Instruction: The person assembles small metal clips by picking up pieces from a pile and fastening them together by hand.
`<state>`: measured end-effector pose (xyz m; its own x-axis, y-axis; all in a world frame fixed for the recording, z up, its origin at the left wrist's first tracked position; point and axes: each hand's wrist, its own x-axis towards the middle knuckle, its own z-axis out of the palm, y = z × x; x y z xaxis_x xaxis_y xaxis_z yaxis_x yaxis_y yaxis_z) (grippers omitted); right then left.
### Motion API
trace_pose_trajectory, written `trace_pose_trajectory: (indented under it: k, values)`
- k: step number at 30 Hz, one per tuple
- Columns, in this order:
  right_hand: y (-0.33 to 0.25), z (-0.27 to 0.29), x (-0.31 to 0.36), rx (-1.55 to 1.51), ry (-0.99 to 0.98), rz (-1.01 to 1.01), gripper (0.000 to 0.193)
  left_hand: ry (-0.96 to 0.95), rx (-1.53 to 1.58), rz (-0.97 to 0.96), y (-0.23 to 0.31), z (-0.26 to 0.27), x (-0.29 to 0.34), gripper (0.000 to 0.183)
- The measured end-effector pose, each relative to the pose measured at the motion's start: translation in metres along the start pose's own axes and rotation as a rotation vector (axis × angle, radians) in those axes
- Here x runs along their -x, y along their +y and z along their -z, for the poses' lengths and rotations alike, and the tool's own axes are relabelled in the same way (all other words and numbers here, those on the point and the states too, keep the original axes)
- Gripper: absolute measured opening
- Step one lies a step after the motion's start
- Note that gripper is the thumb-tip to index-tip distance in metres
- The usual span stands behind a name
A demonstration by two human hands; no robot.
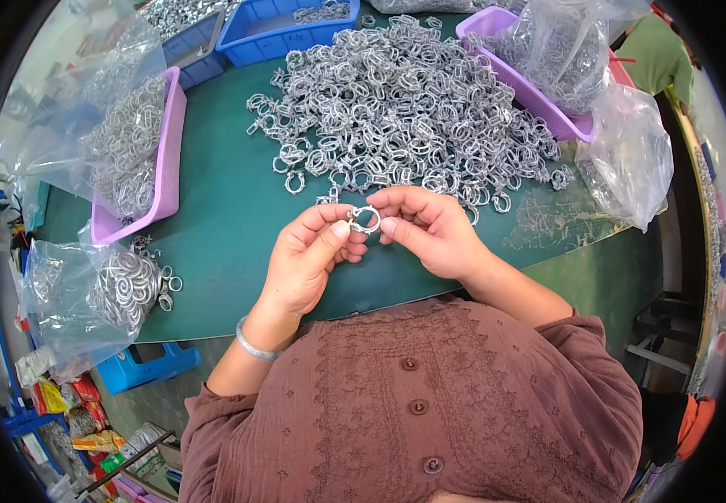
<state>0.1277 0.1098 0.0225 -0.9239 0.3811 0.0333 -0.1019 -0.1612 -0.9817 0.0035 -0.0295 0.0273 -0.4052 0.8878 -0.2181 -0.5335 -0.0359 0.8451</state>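
Between my two hands, just above the table's near part, is a silvery metal ring clamp [366,220] with small lugs on its band. My left hand [311,245] pinches its left side between thumb and fingertips. From the right, my right hand [433,228] grips the ring's other side, thumb below and index finger on top. Right behind my hands lies a large heap of similar ring clamps [405,105]. One loose clamp [328,196] rests on the table next to my left fingers, partly hidden by them.
A purple basket [170,159] with bagged rings stands at the left, and another purple basket [539,101] at the back right. Blue trays [283,35] sit at the back. A clear bag [61,293] and a stack of plain rings [127,289] lie front left. A blue stool [149,366] is below.
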Motion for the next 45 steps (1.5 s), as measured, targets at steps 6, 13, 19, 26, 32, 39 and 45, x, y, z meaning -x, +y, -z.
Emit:
trace_pose_trajectory:
  k: [6, 13, 19, 26, 32, 39, 45]
  values:
    - [-0.001, -0.001, 0.0, -0.022, 0.01, -0.035, 0.025, -0.004, -0.003, -0.014, 0.0, -0.002, 0.0, 0.019]
    - [-0.001, -0.001, -0.001, -0.003, 0.01, -0.084, 0.021, 0.011, -0.035, -0.02, -0.001, -0.002, 0.001, 0.019]
    - [-0.004, -0.002, -0.001, -0.031, 0.007, -0.124, 0.02, 0.013, -0.037, 0.003, 0.0, -0.002, 0.001, 0.019]
    - [-0.005, -0.002, 0.0, -0.034, 0.001, -0.107, 0.018, 0.012, -0.035, -0.001, 0.001, -0.004, 0.002, 0.019]
    - [-0.001, -0.003, 0.002, 0.073, 0.032, 0.018, 0.015, 0.01, -0.138, -0.088, -0.001, -0.003, 0.001, 0.02]
    - [0.005, -0.001, 0.002, 0.072, 0.02, 0.046, 0.018, 0.004, -0.152, -0.136, -0.003, -0.003, 0.002, 0.03]
    - [0.006, -0.001, 0.003, 0.035, 0.007, 0.109, 0.024, -0.023, -0.218, -0.274, -0.006, -0.005, 0.001, 0.041]
